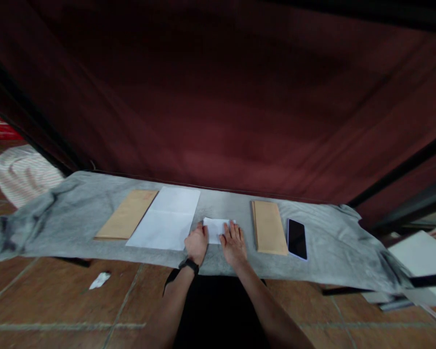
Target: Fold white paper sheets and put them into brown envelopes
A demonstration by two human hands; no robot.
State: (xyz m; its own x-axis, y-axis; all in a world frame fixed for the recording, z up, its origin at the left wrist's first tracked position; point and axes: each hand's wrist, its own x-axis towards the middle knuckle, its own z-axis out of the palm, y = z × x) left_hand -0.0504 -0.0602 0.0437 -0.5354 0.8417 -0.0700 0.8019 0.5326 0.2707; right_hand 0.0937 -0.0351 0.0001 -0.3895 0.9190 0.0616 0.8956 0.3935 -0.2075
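A small folded white paper lies on the grey cloth between my hands. My left hand, with a dark watch on the wrist, touches the paper's left edge with its fingers close together. On the right side my right hand lies on the paper with its fingers spread. Left of my hands is a larger white sheet with a crease across it. Beside that sheet lie brown envelopes. To the right of my right hand are more brown envelopes.
A phone with a dark screen lies right of the envelopes. The grey cloth covers a long narrow table. Behind it hangs a dark red curtain. Striped fabric is at the far left, and a paper scrap is on the tiled floor.
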